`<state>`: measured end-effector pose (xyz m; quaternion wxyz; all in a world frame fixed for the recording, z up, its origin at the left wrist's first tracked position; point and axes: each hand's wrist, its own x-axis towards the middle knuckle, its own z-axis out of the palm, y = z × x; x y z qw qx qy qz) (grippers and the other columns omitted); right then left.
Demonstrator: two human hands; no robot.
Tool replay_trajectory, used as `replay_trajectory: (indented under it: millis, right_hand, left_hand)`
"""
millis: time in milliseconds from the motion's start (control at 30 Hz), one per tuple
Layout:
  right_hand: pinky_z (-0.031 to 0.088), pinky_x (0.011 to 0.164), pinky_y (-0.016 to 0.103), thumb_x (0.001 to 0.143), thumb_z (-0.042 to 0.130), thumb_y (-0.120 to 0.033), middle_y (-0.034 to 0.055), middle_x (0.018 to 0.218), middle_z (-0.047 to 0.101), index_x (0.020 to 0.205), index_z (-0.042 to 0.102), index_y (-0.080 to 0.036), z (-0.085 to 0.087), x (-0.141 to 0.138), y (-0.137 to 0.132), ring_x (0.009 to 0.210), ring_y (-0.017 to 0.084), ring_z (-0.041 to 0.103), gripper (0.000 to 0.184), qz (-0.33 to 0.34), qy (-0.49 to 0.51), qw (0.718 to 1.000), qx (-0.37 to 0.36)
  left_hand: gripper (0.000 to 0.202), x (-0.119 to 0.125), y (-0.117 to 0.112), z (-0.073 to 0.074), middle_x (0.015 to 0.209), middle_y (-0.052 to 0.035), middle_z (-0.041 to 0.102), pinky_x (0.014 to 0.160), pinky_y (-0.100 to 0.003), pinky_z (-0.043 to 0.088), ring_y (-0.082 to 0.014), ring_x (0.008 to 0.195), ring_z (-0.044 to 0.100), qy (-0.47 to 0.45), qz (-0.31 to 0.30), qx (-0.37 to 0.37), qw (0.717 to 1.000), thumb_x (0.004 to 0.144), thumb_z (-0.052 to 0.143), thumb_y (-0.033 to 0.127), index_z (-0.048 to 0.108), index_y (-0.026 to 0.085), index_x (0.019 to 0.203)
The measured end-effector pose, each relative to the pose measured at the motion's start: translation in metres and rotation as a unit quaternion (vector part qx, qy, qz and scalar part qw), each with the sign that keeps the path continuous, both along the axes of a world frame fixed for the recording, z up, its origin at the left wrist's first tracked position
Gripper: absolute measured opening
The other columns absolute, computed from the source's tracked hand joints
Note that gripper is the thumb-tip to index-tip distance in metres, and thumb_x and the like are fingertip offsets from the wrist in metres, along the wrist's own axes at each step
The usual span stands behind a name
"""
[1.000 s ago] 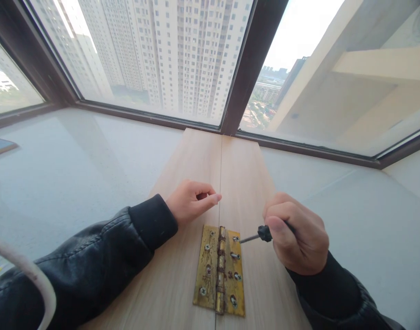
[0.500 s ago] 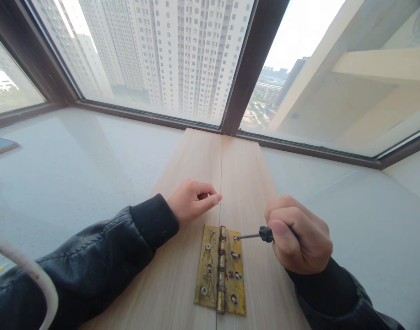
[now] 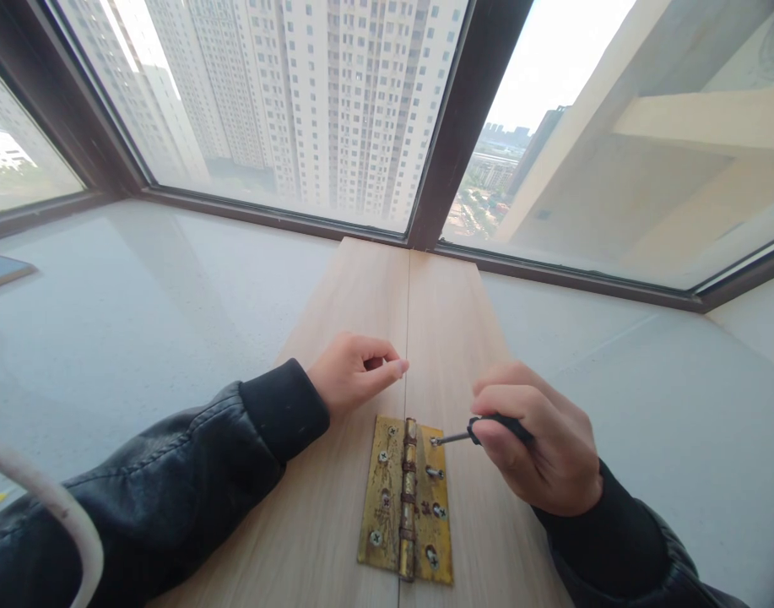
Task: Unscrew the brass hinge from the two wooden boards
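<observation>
My right hand [image 3: 535, 443] is wrapped round the black handle of a screwdriver [image 3: 454, 437]. The tool lies nearly level, its tip at the top screw [image 3: 434, 441] in the right leaf of a worn brass hinge [image 3: 391, 507]. Other screws on that leaf stick up at a tilt, while several on the left leaf sit lower. The hinge spans the seam between two pale wooden boards [image 3: 450, 329]. Just beyond it, my left hand [image 3: 354, 371] rests on the left board, thumb and fingertips brought together with nothing visible between them.
A white sill [image 3: 171, 287] extends to both sides of the boards, with a dark window frame [image 3: 462, 127] behind. At the left edge lies a flat tablet-like object [image 3: 3, 272]. A pale curved tube [image 3: 63, 511] crosses in front of my left sleeve.
My right hand has shifted slightly left and turned, and the screwdriver handle has moved with it. The tip remains at the same screw. My left hand and the hinge stay in place.
</observation>
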<state>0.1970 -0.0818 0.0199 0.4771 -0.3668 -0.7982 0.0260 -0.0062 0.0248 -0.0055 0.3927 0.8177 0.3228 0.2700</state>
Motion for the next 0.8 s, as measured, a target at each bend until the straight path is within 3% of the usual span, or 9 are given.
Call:
replay_trajectory:
  millis: [133,233,367,500,633,800]
  right_hand:
    - [0.054,0.055,0.032,0.081,0.072,-0.038,0.0007,0.074,0.064,0.11,0.056,-0.026,-0.003,-0.006,-0.004,0.063,0.017,0.063,0.035,0.002,0.08,0.996,-0.038]
    - [0.055,0.059,0.033,0.076,0.076,-0.037,0.0012,0.076,0.068,0.1,0.064,-0.027,-0.001,-0.008,-0.004,0.066,0.017,0.066,0.028,0.034,0.097,0.993,-0.053]
    - [0.054,0.061,0.033,0.086,0.064,-0.043,0.0058,0.085,0.068,0.105,0.072,-0.027,0.006,-0.008,-0.002,0.074,0.018,0.065,0.025,0.051,0.099,0.989,-0.093]
    - [0.052,0.06,0.03,0.087,0.065,-0.038,0.0045,0.084,0.066,0.111,0.072,-0.029,0.007,-0.009,-0.003,0.073,0.015,0.062,0.026,0.045,0.128,0.98,-0.143]
    - [0.054,0.061,0.032,0.083,0.07,-0.038,0.003,0.08,0.068,0.104,0.071,-0.03,0.005,-0.008,-0.004,0.074,0.017,0.066,0.022,0.056,0.186,0.967,-0.165]
    - [0.057,0.064,0.036,0.087,0.066,-0.038,0.0049,0.081,0.073,0.102,0.073,-0.028,0.005,-0.006,0.0,0.075,0.02,0.07,0.02,0.156,0.194,0.943,-0.223]
  left_hand:
    - [0.035,0.0,0.0,0.0,0.052,0.0038,0.043,0.051,-0.023,0.028,-0.0082,0.051,0.035,-0.002,-0.004,0.0,1.0,0.086,0.052,0.04,0.07,0.012,0.074]
    - [0.035,0.0,0.0,0.0,0.052,0.0034,0.045,0.051,-0.023,0.029,-0.0083,0.052,0.036,-0.002,-0.003,0.0,1.0,0.086,0.053,0.039,0.071,0.012,0.074]
    - [0.036,0.0,-0.001,0.001,0.054,0.0025,0.047,0.052,-0.023,0.03,-0.0087,0.053,0.037,-0.001,-0.003,-0.004,1.0,0.086,0.053,0.04,0.071,0.011,0.075]
    - [0.036,0.0,-0.002,0.003,0.054,0.0026,0.047,0.052,-0.023,0.03,-0.0087,0.053,0.037,-0.001,-0.006,-0.01,1.0,0.086,0.053,0.04,0.071,0.011,0.075]
    - [0.035,0.0,-0.001,0.003,0.053,0.003,0.045,0.051,-0.023,0.029,-0.0084,0.052,0.036,0.0,-0.003,-0.007,1.0,0.085,0.053,0.039,0.07,0.011,0.073]
    - [0.037,0.0,-0.001,0.002,0.052,0.0036,0.043,0.051,-0.023,0.028,-0.0081,0.051,0.035,0.006,-0.001,-0.007,1.0,0.085,0.052,0.04,0.07,0.011,0.073]
